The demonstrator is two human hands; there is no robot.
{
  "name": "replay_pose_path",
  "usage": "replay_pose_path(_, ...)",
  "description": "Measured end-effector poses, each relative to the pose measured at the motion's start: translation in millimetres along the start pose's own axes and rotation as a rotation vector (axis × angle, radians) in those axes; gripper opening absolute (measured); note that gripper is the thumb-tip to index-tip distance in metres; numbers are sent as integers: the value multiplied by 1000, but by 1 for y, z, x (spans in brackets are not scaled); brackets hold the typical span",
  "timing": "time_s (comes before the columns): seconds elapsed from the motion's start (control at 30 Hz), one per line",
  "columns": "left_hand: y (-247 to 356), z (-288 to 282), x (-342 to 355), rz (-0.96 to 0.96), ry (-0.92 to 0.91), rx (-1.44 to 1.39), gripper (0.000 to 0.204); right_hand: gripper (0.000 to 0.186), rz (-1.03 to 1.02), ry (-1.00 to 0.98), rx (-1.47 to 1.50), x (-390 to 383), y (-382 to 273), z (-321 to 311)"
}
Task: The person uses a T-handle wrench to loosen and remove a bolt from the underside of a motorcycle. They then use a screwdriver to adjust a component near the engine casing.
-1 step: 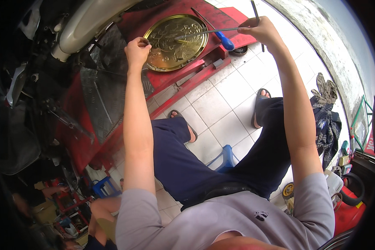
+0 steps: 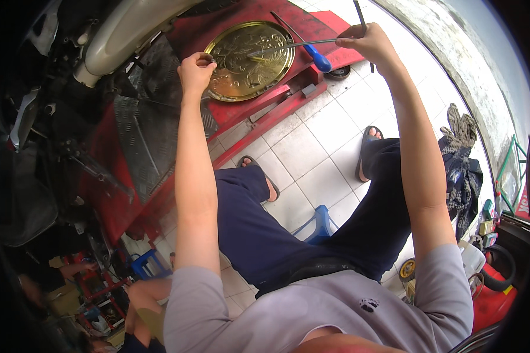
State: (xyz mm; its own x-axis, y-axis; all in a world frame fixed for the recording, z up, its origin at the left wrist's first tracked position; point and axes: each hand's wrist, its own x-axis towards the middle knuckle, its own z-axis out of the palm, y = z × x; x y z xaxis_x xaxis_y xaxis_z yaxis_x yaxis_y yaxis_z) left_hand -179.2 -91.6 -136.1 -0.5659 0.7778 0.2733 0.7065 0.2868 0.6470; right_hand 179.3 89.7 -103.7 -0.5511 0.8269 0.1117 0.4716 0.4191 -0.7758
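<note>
T-handle wrench (image 2: 303, 43), its shaft running from the right hand (image 2: 371, 46) to over the round embossed gold tray (image 2: 247, 77), keeps practically the same pose as in the earlier frame; hardly anything differs. Leftmost, the left hand (image 2: 196, 72) is at the tray's left rim, fingertips drawn together, though I cannot tell whether they pinch something small. Then comes the tray, on the red bench (image 2: 297, 19). Beside it, a blue-handled screwdriver (image 2: 318, 59) passes beneath the shaft. Rightmost, the right fingers pinch the wrench near its dark crossbar.
</note>
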Motion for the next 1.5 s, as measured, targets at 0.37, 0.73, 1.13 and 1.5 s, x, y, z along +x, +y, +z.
replay_pose_path(0.37,-4,16,6,-89,-138,-516,18,33,-21,-16,232,-2,-12,-6)
replay_pose_path(0.73,14,6,5,-153,-246,-971,15,34,-8,7,332,-5,-18,-8)
replay_pose_path(1.13,18,0,2,-168,-324,-1001,14,30,-32,-59,260,-7,-23,-18)
replay_pose_path(1.5,87,-51,-5,-144,281,-1318,20,16,-290,-157,522,-35,-62,0)
